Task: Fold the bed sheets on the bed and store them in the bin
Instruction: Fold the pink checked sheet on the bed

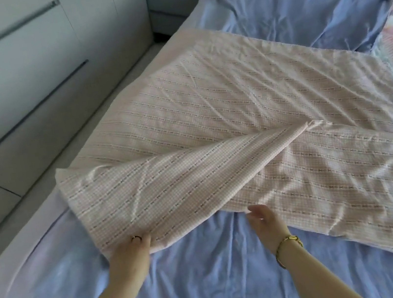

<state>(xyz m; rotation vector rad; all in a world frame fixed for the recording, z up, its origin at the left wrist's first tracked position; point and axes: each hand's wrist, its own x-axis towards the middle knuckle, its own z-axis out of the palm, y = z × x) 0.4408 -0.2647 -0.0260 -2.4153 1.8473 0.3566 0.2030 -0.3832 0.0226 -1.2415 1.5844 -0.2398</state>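
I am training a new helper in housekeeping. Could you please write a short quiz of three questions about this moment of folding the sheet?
1. True or false: the left hand grips the edge of the pink checked sheet.
2. Which fabric covers the bed in front of the person, under the pink checked sheet? A) a blue sheet B) a green towel C) a black blanket
3. In a few words: what is worn on the wrist of the right hand?

Key: 1 true; 2 A; 3 a gold bracelet.
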